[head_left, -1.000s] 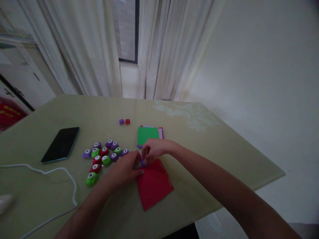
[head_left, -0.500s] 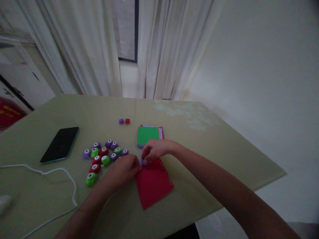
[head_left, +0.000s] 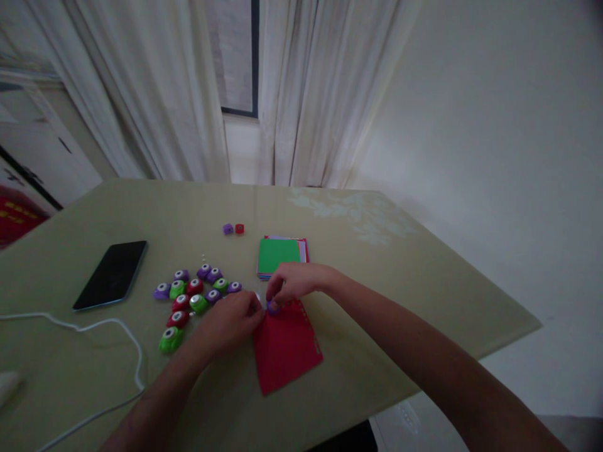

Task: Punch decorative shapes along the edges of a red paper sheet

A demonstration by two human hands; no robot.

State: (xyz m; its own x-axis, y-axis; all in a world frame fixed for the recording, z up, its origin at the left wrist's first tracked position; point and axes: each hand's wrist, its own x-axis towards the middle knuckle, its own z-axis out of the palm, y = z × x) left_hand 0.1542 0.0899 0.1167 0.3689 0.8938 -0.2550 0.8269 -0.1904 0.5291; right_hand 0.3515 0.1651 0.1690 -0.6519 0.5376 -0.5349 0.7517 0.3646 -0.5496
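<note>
Paper bends easily: your left hand (head_left: 233,320) presses the thin red sheet (head_left: 285,348) flat on the desk while your right hand (head_left: 292,285) pinches the small, rigid purple punch (head_left: 272,306) at its edge.

The right hand (head_left: 294,282) is hiding most of the purple punch (head_left: 272,307) it is gripping, blurring its shape.

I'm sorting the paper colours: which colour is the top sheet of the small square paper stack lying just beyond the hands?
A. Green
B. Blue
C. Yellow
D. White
A: the top sheet of the small square paper stack is green, lying on the table past the right hand.
</note>
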